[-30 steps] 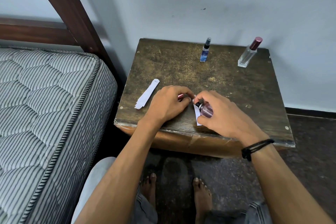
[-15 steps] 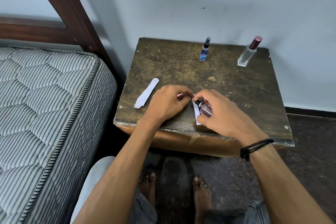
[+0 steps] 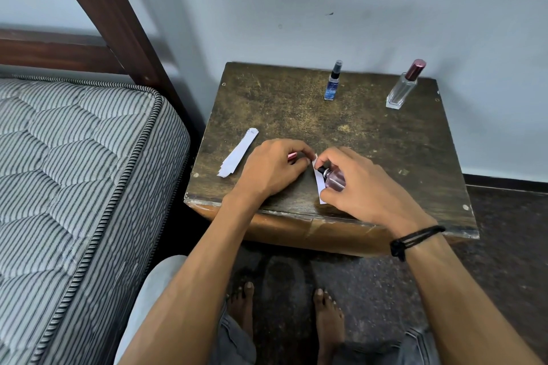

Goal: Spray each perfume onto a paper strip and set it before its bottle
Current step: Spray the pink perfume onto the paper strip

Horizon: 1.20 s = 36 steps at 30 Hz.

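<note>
My right hand [image 3: 364,184] grips a small pinkish perfume bottle [image 3: 335,179] tilted on its side, its black nozzle pointing left at a white paper strip [image 3: 319,185] that stands against my fingers. My left hand [image 3: 271,170] is closed around a shiny pink cap [image 3: 292,156] and pinches the strip's top end. A stack of spare paper strips [image 3: 238,154] lies on the table to the left. Two more bottles stand at the back: a blue one [image 3: 332,81] and a clear one with a maroon cap [image 3: 404,86].
The worn wooden bedside table [image 3: 385,142] stands against a pale wall. A striped mattress [image 3: 74,172] and dark bed frame [image 3: 118,18] are at the left. My bare feet [image 3: 284,308] rest on the dark floor below the table's front edge.
Both hands stay almost still near the table's front; the bottle and strip remain in the same grip.
</note>
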Available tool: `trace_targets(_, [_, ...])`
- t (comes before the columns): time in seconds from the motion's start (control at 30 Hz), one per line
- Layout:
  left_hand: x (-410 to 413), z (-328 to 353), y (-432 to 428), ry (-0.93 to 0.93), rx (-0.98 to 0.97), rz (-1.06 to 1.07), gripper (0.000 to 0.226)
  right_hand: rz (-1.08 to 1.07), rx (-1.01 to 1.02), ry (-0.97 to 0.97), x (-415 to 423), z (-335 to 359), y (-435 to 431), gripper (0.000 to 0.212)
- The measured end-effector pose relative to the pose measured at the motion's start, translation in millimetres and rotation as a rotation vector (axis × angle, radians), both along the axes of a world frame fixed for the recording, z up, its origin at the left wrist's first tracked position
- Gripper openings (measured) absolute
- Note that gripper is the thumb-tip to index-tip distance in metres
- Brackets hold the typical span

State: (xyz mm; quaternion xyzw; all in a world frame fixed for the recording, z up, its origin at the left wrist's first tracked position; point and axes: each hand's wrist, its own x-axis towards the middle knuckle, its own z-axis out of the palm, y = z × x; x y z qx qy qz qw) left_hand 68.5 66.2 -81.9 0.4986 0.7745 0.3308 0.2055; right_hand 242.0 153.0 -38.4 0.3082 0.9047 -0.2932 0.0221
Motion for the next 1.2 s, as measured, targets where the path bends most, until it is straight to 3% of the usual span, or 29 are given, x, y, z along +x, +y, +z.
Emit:
trace_targets(0.6, [1,1,0,-0.016,-0.007,0.01,0.025,-0.028,-0.101,0.083,4,-3,6,0.046])
trace_targets(0.97, [-3,-3,2,-0.115,-0.003,0.046,0.022,-0.336,-0.431,0.692,3,-15,23,0.052])
trace_targets(1.2, [-2,-1,1,-0.098,-0.019,0.039,0.029,-0.359,-0.501,0.786,0,-23,26,0.064])
